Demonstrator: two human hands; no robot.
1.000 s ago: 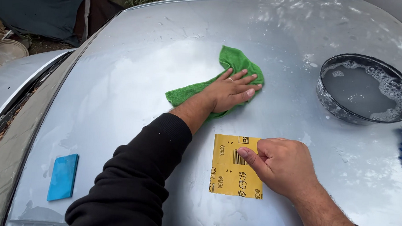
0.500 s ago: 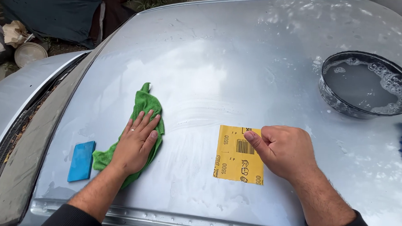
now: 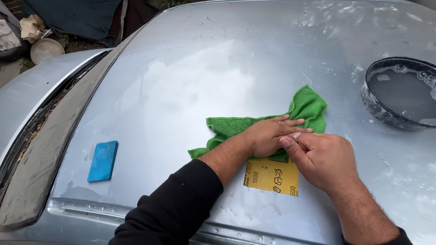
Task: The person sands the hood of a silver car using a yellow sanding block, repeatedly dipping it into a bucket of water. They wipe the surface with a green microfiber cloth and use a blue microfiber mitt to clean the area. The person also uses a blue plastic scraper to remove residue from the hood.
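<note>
Lying far left on the ground beyond the car are a crumpled tan bag [image 3: 32, 26], a pale round lid [image 3: 46, 50] and a dark tarp [image 3: 72, 8]. Nearer, on the wet silver hood [image 3: 190, 78], a small blue block [image 3: 103, 160] sits flat at the near left, well apart from both hands. Right of it, the left hand [image 3: 270, 136] reaches across from a black sleeve [image 3: 171, 208] and presses flat, fingers stretched out and close together, on a green cloth [image 3: 305, 108] spread over the middle of the hood; it grips nothing. Just under that hand and a little nearer lies a square yellow sheet [image 3: 273, 176] with black printed marks, flat on the hood, its far edge hidden by the hands. The right hand [image 3: 323, 160] rests on the sheet's right part, fingers curled and together, its fingertips touching the left hand's fingers; whether it pinches the sheet cannot be told. Far right stands a dark round bowl [image 3: 373, 101] of soapy water, apart from the cloth.
</note>
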